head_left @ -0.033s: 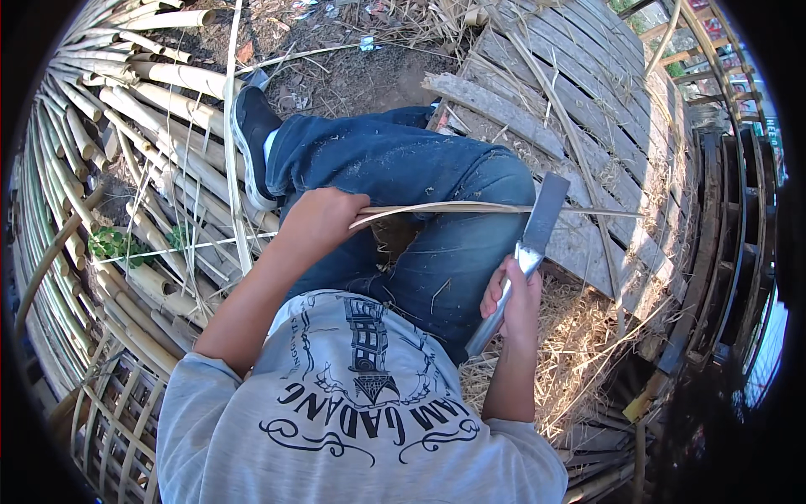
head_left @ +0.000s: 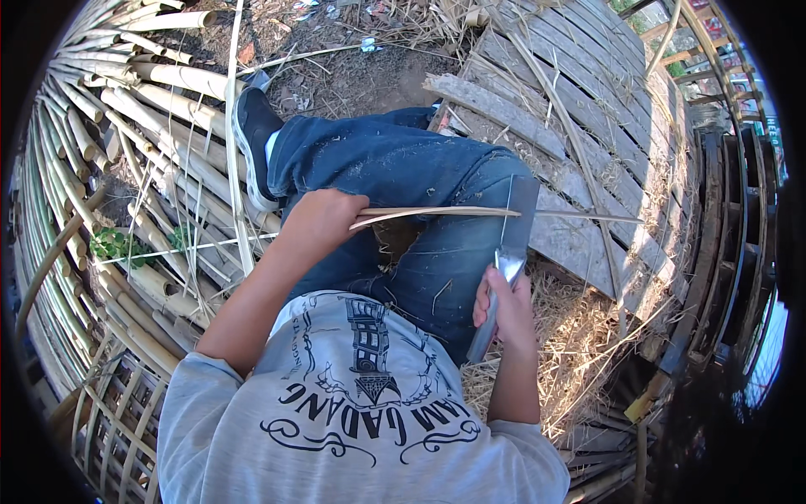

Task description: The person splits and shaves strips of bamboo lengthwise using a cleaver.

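My left hand point(head_left: 326, 220) is closed round the left end of some thin bamboo strips point(head_left: 428, 212), which stretch to the right across my bent leg. In my right hand point(head_left: 507, 307) is the metal handle of a broad, square-ended knife point(head_left: 522, 208). Its blade stands across the strips near my knee and touches or overlaps them; the exact contact is hard to see. Beyond the blade, a thin strip end point(head_left: 588, 216) reaches over the wooden slats.
Bamboo poles point(head_left: 185, 77) are piled along the left. At the upper right lies a platform of weathered wooden slats point(head_left: 588, 50), with a loose board point(head_left: 495, 113) on it. Straw-like shavings point(head_left: 571, 344) cover the ground beside my right arm. A woven bamboo lattice point(head_left: 117, 420) is at lower left.
My right hand has brought the knife slightly left along the strips, and its blade stands more upright. The left hand has hardly moved.
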Demonstrator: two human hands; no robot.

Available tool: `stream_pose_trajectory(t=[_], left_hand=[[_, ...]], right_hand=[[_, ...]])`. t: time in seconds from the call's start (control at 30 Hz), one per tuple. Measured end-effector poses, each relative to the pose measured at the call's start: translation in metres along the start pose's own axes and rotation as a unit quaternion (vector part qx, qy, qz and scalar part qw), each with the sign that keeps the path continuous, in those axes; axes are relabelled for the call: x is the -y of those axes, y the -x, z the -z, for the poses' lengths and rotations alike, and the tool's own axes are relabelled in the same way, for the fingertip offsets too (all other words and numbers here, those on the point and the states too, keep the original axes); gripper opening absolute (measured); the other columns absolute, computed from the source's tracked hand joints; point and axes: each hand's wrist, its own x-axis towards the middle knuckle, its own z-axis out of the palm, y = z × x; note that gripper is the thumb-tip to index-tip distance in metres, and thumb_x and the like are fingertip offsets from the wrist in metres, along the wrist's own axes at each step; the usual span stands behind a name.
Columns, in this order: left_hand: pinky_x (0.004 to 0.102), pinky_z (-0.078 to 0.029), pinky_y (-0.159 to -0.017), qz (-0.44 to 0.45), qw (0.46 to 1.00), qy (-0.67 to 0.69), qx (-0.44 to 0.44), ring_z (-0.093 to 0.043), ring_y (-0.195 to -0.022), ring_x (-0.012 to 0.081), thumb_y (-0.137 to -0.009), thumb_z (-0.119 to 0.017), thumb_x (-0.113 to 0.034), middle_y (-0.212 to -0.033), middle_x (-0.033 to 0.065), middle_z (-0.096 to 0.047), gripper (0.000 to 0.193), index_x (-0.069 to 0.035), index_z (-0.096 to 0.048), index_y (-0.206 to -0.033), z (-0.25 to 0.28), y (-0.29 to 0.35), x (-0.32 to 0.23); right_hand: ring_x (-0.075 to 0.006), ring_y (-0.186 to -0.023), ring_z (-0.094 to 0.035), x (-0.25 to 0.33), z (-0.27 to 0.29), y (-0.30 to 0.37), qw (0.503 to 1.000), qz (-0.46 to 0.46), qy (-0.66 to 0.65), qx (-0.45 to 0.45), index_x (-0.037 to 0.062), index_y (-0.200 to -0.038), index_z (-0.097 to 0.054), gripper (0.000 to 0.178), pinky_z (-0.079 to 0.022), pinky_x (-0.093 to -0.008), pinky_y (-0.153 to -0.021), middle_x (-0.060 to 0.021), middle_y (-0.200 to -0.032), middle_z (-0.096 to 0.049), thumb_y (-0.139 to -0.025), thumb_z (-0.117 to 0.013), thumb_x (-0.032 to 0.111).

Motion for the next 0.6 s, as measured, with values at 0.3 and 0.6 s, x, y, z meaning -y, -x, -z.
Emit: stream_pose_trajectory(t=[0.3,0.6], left_hand=[[0.0472,-0.046,-0.06,0.004,1.0,0.027,0.013,-0.059,-0.067,0.0377,-0.082,-0.062,-0.027,-0.067,0.0167,-0.059,0.021,-0.006,-0.06,-0.08,-0.004,-0.002,0.008],[0.0464,-0.046,-0.06,-0.002,1.0,0.025,0.004,-0.059,-0.066,0.037,-0.08,-0.064,-0.024,-0.066,0.0161,-0.059,0.018,-0.006,-0.06,-0.08,-0.001,0.003,0.007]], right_hand=[[-0.0133,-0.04,-0.048,-0.009,-0.003,0.003,0.996,-0.041,0.077,0.036,0.003,-0.089,-0.047,0.021,-0.041,-0.0279,-0.036,-0.0065,-0.056,-0.047,-0.094,-0.052,0.022],[-0.0124,-0.037,-0.045,0.0,0.004,0.0,0.992,-0.08,0.001,0.094,0.0035,-0.09,-0.047,0.023,-0.04,-0.0277,-0.034,-0.0047,-0.054,-0.045,-0.094,-0.052,0.026]])
